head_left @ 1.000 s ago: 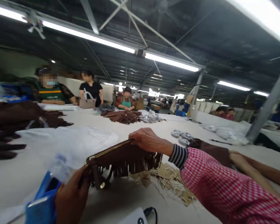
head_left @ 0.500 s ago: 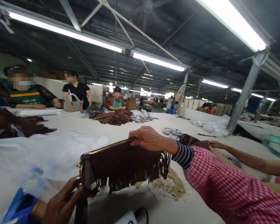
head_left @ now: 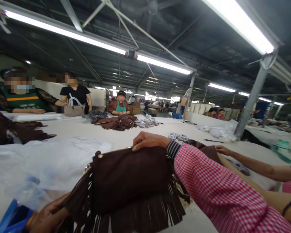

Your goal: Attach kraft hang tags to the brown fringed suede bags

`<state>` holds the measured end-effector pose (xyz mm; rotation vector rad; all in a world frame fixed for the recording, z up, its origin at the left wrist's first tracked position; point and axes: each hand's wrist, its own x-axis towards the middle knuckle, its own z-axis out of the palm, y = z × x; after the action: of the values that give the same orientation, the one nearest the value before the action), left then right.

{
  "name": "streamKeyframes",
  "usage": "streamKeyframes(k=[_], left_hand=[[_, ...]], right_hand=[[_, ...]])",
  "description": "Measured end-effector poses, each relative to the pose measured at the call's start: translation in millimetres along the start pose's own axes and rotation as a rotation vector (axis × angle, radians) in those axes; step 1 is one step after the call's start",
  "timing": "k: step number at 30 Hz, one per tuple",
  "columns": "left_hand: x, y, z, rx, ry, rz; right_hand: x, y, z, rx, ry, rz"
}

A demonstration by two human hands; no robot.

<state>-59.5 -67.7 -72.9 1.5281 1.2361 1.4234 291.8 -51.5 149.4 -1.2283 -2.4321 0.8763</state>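
A dark brown fringed bag (head_left: 131, 178) with a gold zipper along its top hangs in front of me, its flat side facing me and its long fringe spread below. My right hand (head_left: 149, 140) is closed over the zipped top edge. At the lower left, my left hand (head_left: 48, 212) is closed at the bag's side, among the strap and fringe, which cover its fingertips. Beneath the bag, the pale tags and strings on the table are mostly hidden.
Crumpled white plastic (head_left: 46, 161) lies at left, above a blue bin (head_left: 13, 216). More brown bags (head_left: 115, 122) are piled across the white table (head_left: 157, 127). A co-worker's arm (head_left: 257, 165) reaches in from the right. Several people stand or sit beyond.
The bag has turned from edge-on so its broad side now faces me, with the fringe swung forward. My left hand has shifted slightly down and left behind the fringe.
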Motion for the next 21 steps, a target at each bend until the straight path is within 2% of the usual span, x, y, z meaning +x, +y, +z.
streamKeyframes(k=[3, 4, 8, 12, 18, 21], left_hand=[[1.7, 10.2, 3.6, -0.123, -0.254, -0.326], [-0.1, 14.8, 5.1, -0.164, -0.309, -0.389], [-9.4, 28.0, 9.5, -0.251, -0.364, -0.413], [-7.7, 25.3, 7.2, -0.222, -0.361, -0.423], [-5.6, 25.9, 1.9, -0.110, -0.377, -0.462], [-5.8, 28.2, -0.8, -0.225, -0.381, -0.485]], right_hand=[[33.2, 49.4, 17.5, -0.231, 0.040, 0.139], [42.1, 63.6, 25.9, -0.281, 0.068, 0.174], [62.0, 105.8, 58.7, -0.325, 0.129, 0.213], [69.1, 131.8, 77.5, -0.315, 0.070, 0.189], [70.2, 139.8, 91.8, -0.350, 0.057, 0.212], [66.6, 137.8, 87.4, -0.309, 0.053, 0.218]])
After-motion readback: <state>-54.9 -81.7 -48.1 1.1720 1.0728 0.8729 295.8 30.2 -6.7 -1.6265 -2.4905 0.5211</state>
